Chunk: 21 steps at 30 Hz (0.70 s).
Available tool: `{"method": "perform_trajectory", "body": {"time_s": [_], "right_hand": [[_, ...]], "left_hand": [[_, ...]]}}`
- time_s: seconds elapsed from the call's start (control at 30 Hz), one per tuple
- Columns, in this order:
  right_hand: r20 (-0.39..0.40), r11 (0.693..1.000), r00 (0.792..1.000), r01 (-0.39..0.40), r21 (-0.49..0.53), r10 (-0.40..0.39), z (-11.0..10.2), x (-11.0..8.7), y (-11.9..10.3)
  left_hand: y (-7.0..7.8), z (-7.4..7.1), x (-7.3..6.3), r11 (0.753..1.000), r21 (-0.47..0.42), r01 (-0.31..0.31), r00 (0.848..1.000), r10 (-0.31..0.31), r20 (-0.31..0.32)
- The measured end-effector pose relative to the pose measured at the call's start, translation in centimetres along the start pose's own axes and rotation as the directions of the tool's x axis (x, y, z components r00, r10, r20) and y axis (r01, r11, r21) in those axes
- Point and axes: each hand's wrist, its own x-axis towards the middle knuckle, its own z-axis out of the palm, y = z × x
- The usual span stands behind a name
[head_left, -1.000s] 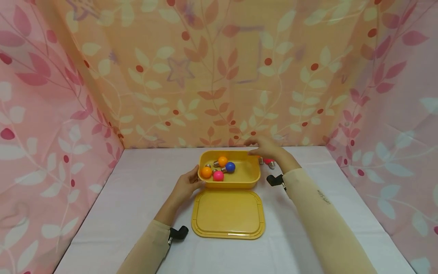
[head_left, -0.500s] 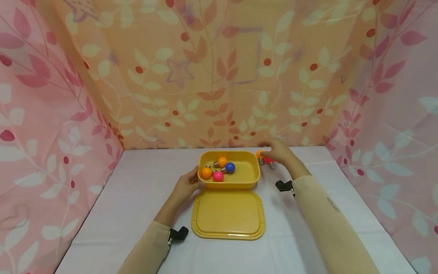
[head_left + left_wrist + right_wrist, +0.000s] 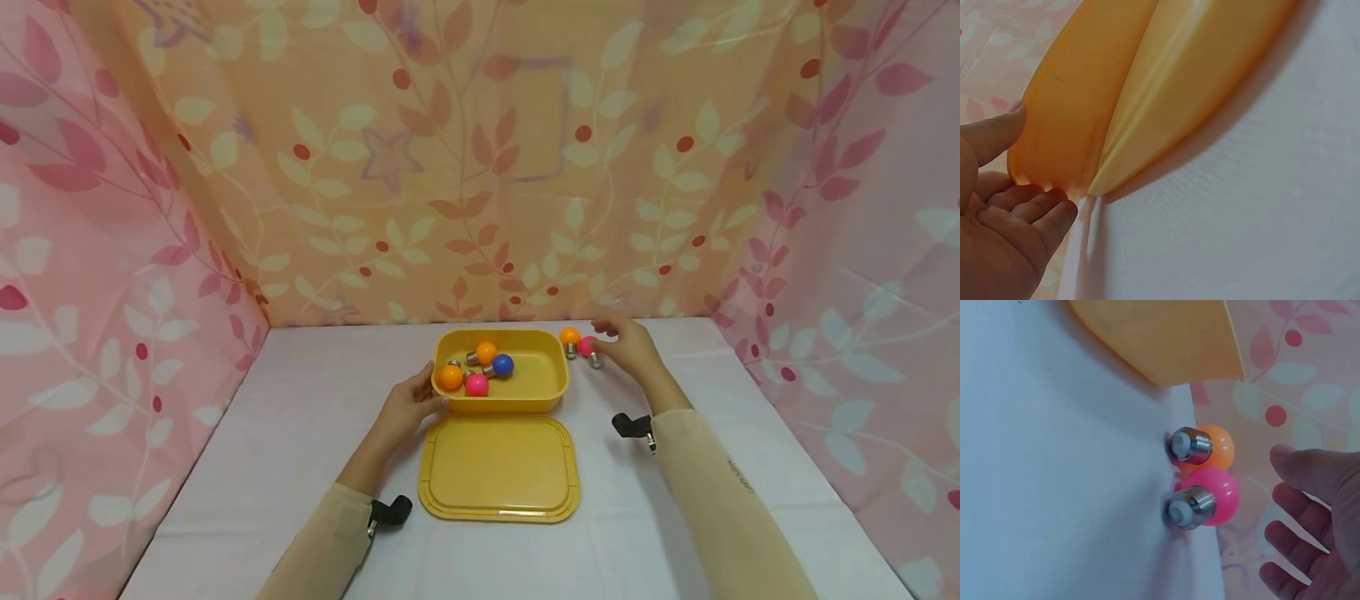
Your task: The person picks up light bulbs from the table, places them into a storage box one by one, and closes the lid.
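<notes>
A yellow plastic box [image 3: 532, 407] holds several light bulbs: an orange bulb [image 3: 450, 377], another orange bulb [image 3: 487, 353], a blue bulb [image 3: 502, 366] and a pink bulb [image 3: 477, 385]. My left hand [image 3: 408, 407] holds the box at its left end, thumb on the near side and fingers around the corner. Beyond the box's right end, a loose orange bulb [image 3: 1217, 447] and a loose pink bulb [image 3: 1225, 497] stand side by side with their metal caps toward me. My right hand [image 3: 630, 348] hovers beside the pink one, thumb and fingers apart, holding nothing.
A flat yellow lid [image 3: 498, 468] lies on the white cloth table [image 3: 277, 467] just in front of the box. Patterned curtains [image 3: 465, 167] enclose the back and both sides. Each sleeve carries a small black wrist camera [image 3: 632, 426].
My right hand has moved right from over the box's right rim, past the loose orange bulb to the pink one, uncovering both. The left hand and the box have stayed in place.
</notes>
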Motion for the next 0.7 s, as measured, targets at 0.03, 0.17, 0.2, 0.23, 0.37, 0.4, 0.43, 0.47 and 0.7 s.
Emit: {"method": "perform_trajectory", "body": {"time_s": [0.03,0.17,0.2,0.23,0.37,0.4,0.43,0.47,0.7], "right_hand": [[-0.01,1.0,1.0,-0.019,0.003,0.019,0.2,-0.1,0.2],[-0.042,0.996,0.996,-0.084,0.016,0.085,0.8,-0.7,1.0],[-0.045,0.995,0.994,-0.097,0.02,0.098,1.0,-0.9,1.2],[-0.045,0.993,0.993,-0.11,0.032,0.112,1.2,-1.0,1.3],[-0.043,0.985,0.987,-0.153,0.082,0.157,1.9,-1.4,1.9],[-0.043,0.982,0.985,-0.162,0.093,0.166,2.1,-1.6,2.1],[-0.047,0.979,0.983,-0.172,0.106,0.177,2.3,-1.6,2.2],[-0.049,0.977,0.981,-0.18,0.113,0.187,2.5,-1.7,2.3],[-0.097,0.962,0.963,-0.24,0.128,0.253,3.6,-2.3,2.4]], "left_hand": [[0.0,0.0,0.0,1.0,0.002,-0.003,1.0,0.003,0.0],[-0.2,-0.1,0.0,1.0,0.007,-0.011,1.0,0.011,0.008],[-0.2,-0.1,0.0,1.0,0.01,-0.01,1.0,0.01,0.009],[-0.2,-0.1,0.0,1.0,0.012,-0.008,1.0,0.008,0.007],[-0.3,-0.1,-0.1,1.0,0.01,-0.002,1.0,0.002,0.0],[-0.3,-0.1,0.0,1.0,0.009,-0.001,1.0,0.001,-0.001],[-0.2,-0.1,-0.1,1.0,0.005,0.0,1.0,0.0,-0.001],[-0.2,-0.1,-0.1,1.0,0.003,-0.001,1.0,0.001,-0.002],[0.1,-0.2,-0.1,1.0,0.006,-0.001,1.0,0.001,0.002]]}}
